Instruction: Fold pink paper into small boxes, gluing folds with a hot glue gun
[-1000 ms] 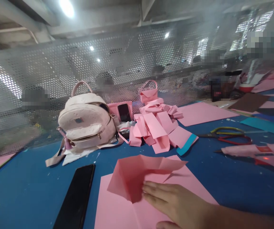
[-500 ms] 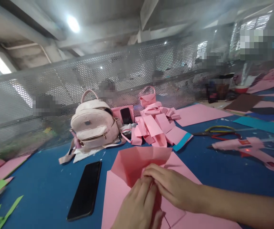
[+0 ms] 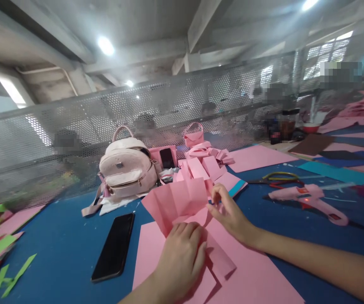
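A creased piece of pink paper stands up in folds, its upper part fanned out, over a flat pink sheet. My left hand presses on the lower part of the folded paper, its fingers curled over and their tips hidden. At the paper's right edge is my right hand, thumb and forefinger apart and bent toward it; whether they touch the paper I cannot tell. A loose pink flap sticks out to the right of my left hand.
A black phone lies left of the sheet. Behind are a white backpack and a pile of pink paper pieces. To the right lie scissors and a pink glue gun. Green strips are at far left.
My right hand has moved away from my left, up and to the right, its fingers parting. The folded paper has risen and fanned out. The view has tilted slightly upward.
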`<action>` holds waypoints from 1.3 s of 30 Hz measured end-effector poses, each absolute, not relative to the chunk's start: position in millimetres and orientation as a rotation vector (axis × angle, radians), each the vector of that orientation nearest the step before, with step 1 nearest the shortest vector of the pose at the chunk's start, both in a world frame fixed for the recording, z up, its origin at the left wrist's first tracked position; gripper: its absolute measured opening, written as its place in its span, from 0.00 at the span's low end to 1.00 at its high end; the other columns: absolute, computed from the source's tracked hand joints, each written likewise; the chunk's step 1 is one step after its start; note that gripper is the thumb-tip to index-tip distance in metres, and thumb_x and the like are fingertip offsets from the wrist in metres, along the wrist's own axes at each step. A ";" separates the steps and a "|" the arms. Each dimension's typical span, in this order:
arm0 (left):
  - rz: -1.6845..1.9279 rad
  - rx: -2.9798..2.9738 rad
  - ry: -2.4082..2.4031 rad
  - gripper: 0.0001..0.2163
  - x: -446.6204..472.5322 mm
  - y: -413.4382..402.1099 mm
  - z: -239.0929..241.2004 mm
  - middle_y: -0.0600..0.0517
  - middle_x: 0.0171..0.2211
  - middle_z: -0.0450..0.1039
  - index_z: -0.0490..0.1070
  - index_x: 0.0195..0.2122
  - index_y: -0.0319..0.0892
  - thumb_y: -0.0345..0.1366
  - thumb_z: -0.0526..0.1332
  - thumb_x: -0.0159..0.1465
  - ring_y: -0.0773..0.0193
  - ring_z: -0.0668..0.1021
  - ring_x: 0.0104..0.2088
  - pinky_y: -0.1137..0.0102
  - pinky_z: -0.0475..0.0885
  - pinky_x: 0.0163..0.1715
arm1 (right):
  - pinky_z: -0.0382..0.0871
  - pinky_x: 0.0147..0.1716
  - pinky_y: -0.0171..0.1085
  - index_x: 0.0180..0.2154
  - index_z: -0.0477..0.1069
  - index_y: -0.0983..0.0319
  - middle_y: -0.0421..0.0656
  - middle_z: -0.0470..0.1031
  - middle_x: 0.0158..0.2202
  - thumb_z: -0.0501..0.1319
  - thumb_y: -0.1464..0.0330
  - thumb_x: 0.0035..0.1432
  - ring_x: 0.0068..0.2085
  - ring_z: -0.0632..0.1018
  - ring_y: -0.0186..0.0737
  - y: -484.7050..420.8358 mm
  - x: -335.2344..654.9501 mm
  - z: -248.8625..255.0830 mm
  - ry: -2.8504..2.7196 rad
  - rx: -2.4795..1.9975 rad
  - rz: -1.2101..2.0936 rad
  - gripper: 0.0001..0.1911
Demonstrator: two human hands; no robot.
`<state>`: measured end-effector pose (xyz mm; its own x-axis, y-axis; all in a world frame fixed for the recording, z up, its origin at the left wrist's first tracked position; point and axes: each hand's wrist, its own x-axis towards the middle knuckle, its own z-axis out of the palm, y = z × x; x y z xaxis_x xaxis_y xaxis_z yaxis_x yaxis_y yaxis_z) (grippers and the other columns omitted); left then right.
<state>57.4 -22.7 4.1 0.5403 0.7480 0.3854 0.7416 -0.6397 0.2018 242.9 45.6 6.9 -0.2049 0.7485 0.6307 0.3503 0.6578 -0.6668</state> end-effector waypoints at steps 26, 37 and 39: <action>0.790 2.824 1.708 0.07 71.0 -21.8 -31.0 0.44 0.54 0.64 0.65 0.45 0.43 0.29 0.55 0.66 0.53 0.70 0.55 0.60 0.77 0.45 | 0.65 0.32 0.35 0.27 0.75 0.64 0.46 0.79 0.30 0.54 0.66 0.62 0.32 0.77 0.41 50.9 239.6 -10.4 -2.236 -1.249 0.328 0.16; 0.832 2.866 1.686 0.14 67.2 -23.1 -29.5 0.40 0.60 0.58 0.64 0.52 0.41 0.28 0.54 0.65 0.49 0.65 0.60 0.56 0.75 0.50 | 0.58 0.27 0.36 0.21 0.70 0.63 0.48 0.77 0.24 0.49 0.63 0.66 0.26 0.76 0.40 45.1 232.5 -9.2 -2.255 -1.358 0.229 0.24; 0.844 2.875 1.679 0.16 66.5 -22.6 -30.1 0.41 0.61 0.58 0.63 0.54 0.41 0.27 0.54 0.65 0.49 0.63 0.61 0.56 0.74 0.52 | 0.58 0.27 0.36 0.21 0.70 0.63 0.47 0.76 0.23 0.49 0.63 0.66 0.26 0.76 0.40 46.0 231.5 -10.1 -2.252 -1.358 0.272 0.24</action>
